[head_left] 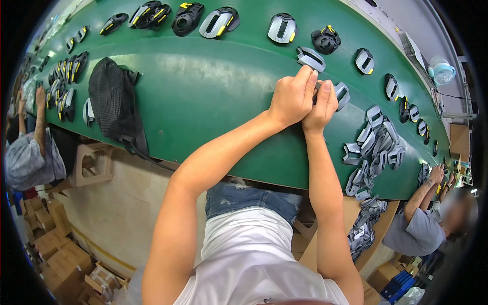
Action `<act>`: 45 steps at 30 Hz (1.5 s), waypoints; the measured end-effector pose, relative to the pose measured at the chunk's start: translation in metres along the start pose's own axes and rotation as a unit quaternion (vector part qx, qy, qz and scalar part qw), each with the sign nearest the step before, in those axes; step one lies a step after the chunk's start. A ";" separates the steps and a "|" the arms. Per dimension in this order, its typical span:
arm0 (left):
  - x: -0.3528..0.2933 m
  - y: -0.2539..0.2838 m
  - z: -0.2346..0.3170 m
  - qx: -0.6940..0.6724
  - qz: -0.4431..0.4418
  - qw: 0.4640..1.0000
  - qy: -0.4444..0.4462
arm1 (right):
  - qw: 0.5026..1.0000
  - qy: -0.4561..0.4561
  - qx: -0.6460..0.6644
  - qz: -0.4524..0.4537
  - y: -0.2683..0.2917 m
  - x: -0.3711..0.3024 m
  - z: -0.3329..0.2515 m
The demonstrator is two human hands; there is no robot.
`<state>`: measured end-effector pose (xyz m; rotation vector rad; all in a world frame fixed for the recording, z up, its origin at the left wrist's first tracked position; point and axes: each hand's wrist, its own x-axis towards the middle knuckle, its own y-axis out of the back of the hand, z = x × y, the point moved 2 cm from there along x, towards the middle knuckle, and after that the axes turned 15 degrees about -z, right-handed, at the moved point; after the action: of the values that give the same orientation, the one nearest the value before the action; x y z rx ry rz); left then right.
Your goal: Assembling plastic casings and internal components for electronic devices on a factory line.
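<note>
Both of my hands are raised together over the green table. My left hand is closed, its thumb and fingers pinched against my right hand, which is closed too. A small dark piece shows between the fingertips; the fingers hide most of it, so its kind cannot be made out. Just beyond my fingers lies a grey plastic shell with a slot. Beside my right hand is another grey shell; whether the hand touches it is unclear.
Loose grey shells are heaped at my right, with more in a cardboard box below. Black-and-grey casings with yellow parts line the far strip. A black mesh bag lies left. People work at left and right.
</note>
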<state>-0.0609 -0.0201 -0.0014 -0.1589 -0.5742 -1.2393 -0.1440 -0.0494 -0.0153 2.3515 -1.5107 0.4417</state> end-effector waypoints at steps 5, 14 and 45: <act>0.001 0.002 -0.001 -0.001 -0.003 1.000 0.011 | 1.000 0.010 0.012 -0.013 0.000 0.002 0.000; 0.001 0.001 -0.003 0.061 0.000 0.997 -0.052 | 0.995 -0.082 0.060 0.019 -0.002 0.001 0.014; 0.003 0.009 -0.003 0.074 -0.017 0.995 -0.060 | 0.988 -0.064 0.137 0.007 -0.006 0.004 0.019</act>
<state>-0.0505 -0.0208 -0.0007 -0.0998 -0.7734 -1.2201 -0.1354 -0.0585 -0.0310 2.6249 -1.6155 0.5418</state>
